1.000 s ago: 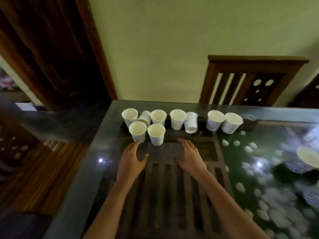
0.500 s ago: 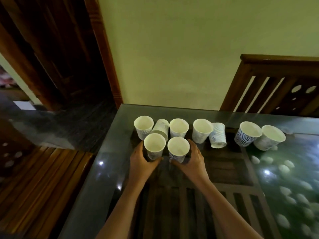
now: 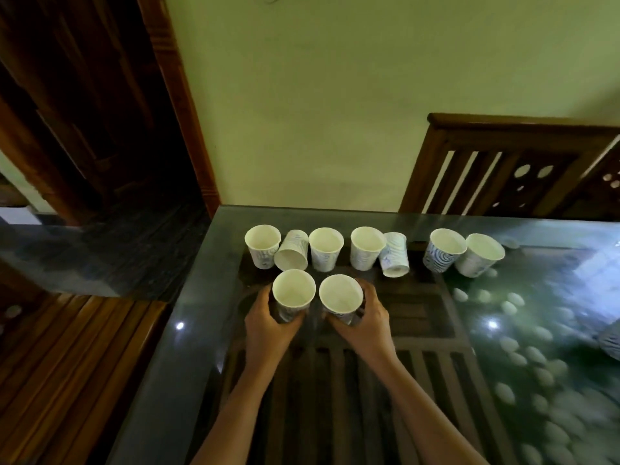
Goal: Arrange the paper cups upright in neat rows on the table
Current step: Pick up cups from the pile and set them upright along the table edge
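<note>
Two upright paper cups stand side by side in front of the back row. My left hand (image 3: 268, 325) grips the left front cup (image 3: 293, 292). My right hand (image 3: 367, 322) grips the right front cup (image 3: 340, 295). Behind them runs a row of several white cups with blue swirls near the table's far edge. One back cup (image 3: 292, 251) lies tilted on its side between upright ones. Another back cup (image 3: 395, 255) stands upside down. Two upright cups (image 3: 444, 250) (image 3: 480, 255) lean against each other at the right end.
The glass tabletop (image 3: 201, 297) has its left edge close to my left hand, with wooden floor below. A wooden chair back (image 3: 503, 169) stands at the far right against the green wall. White pebbles show under the glass on the right.
Both hands moved forward from the bare glass and closed round the two front cups. The view shifted left and closer to the cups.
</note>
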`<state>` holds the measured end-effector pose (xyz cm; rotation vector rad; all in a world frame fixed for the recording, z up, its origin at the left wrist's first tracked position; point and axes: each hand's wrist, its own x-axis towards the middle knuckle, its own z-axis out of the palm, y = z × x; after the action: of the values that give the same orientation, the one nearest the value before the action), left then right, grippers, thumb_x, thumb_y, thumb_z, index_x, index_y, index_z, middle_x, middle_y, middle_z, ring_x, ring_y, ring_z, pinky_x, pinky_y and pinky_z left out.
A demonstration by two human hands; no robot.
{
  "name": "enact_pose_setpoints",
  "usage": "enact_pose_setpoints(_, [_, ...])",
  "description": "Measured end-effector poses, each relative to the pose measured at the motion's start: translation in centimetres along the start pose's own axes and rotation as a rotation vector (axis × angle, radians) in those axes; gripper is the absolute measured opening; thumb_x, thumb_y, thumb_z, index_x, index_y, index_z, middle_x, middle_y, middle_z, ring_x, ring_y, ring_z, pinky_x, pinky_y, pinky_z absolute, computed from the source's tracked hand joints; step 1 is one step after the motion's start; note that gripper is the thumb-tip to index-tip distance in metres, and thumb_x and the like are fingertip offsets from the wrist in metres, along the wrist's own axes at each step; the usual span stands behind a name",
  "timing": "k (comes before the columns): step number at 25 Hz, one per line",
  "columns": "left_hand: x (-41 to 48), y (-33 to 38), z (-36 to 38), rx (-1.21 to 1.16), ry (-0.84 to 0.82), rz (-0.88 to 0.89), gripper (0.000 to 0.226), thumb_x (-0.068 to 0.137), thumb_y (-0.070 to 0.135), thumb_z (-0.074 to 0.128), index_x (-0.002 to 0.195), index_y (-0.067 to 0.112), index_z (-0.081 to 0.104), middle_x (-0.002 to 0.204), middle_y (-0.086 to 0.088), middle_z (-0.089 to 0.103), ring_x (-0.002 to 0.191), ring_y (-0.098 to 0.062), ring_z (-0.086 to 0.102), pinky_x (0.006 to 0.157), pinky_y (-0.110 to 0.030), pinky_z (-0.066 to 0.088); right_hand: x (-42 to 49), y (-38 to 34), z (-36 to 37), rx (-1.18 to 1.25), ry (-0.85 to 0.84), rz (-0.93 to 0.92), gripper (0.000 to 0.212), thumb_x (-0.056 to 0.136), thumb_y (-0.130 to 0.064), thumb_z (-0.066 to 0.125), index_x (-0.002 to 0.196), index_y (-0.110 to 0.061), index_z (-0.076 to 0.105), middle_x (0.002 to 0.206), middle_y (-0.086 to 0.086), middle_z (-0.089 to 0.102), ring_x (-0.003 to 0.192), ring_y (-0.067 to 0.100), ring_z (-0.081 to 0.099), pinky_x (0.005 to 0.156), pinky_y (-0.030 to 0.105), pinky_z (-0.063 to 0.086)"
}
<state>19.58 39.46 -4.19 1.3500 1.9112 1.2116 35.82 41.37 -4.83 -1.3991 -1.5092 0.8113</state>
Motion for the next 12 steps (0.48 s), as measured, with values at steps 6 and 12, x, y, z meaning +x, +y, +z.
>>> enact_pose_setpoints(6, [-8.1, 3.9, 1.1, -0.042, -0.092, 0.091, 0.067, 0.063, 0.024, 0.084, 0.121, 0.016, 0.052, 0.125, -0.003, 0.058, 0.113, -0.014, 0.054, 0.092, -0.024, 0.044, -6.7, -0.7, -7.5, 0.012, 0.069, 0.009, 0.068, 0.061, -0.021, 0.086, 0.118, -0.023, 0.048, 0.112, -0.009, 0.060, 0.103, 0.011, 0.059, 0.079, 0.012, 0.048])
enact_pose_setpoints(12, [-19.6, 9.2, 5.7, -0.058, -0.246, 0.175, 0.064, 0.064, 0.016, 0.084, 0.121, 0.009, 0.054, 0.124, -0.009, 0.059, 0.113, -0.020, 0.054, 0.091, -0.022, 0.038, -16.4, 0.2, -19.5, -0.032, 0.228, 0.038, 0.065, 0.063, -0.021, 0.085, 0.114, -0.034, 0.046, 0.109, -0.016, 0.057, 0.099, 0.004, 0.058, 0.079, 0.011, 0.045])
